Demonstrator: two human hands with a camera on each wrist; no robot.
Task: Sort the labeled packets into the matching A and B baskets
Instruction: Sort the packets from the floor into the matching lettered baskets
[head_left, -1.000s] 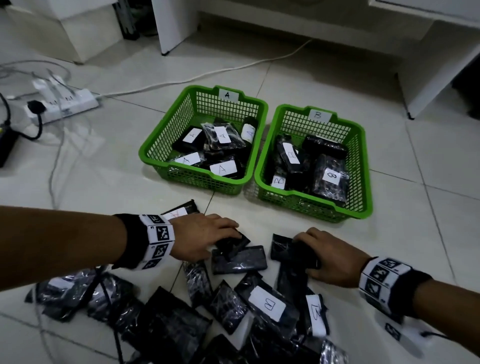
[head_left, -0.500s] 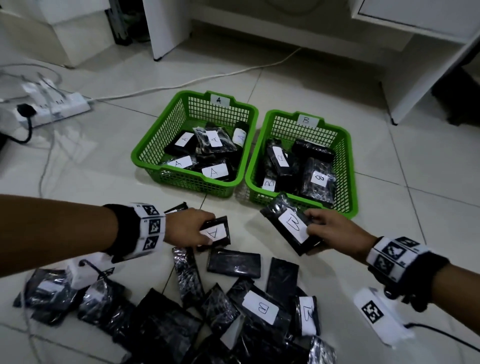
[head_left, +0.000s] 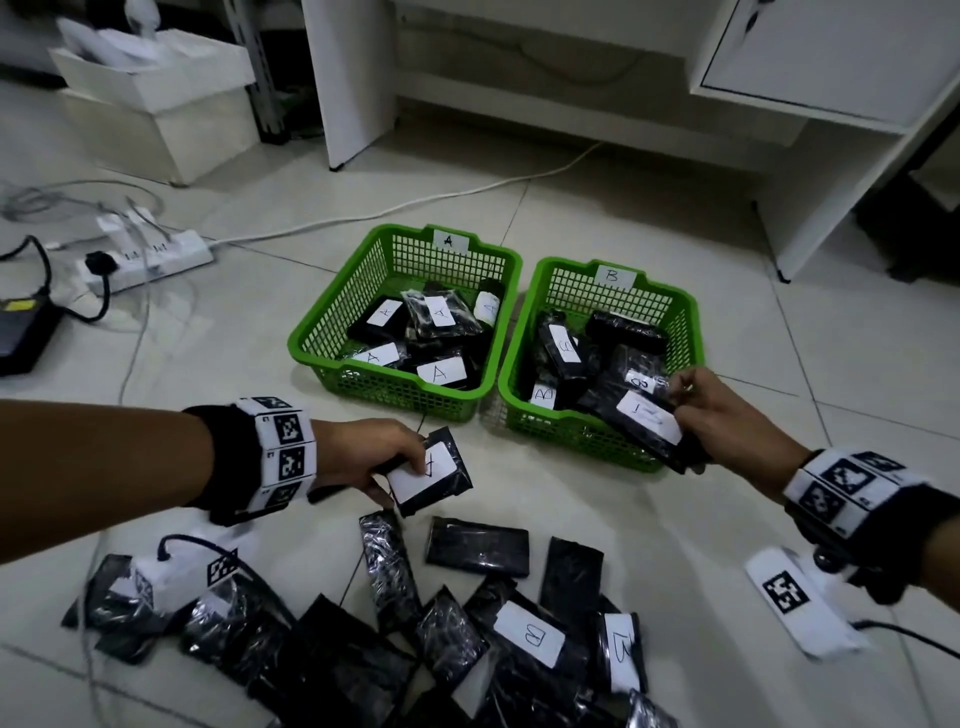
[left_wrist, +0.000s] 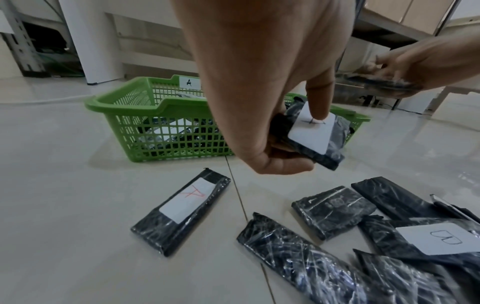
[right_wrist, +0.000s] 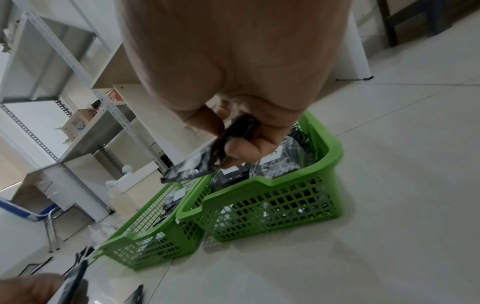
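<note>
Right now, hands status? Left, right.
Left hand: gripping the A packet, short of the A basket.
Right hand: pinching a labeled packet over the B basket.

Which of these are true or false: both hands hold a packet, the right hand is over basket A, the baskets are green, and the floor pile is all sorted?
1. Both hands hold a packet. True: the left hand holds the A packet, the right hand another packet.
2. The right hand is over basket A. False: it is at basket B.
3. Both baskets are green. True, basket A too.
4. The floor pile is sorted. False: loose packets remain.
</note>
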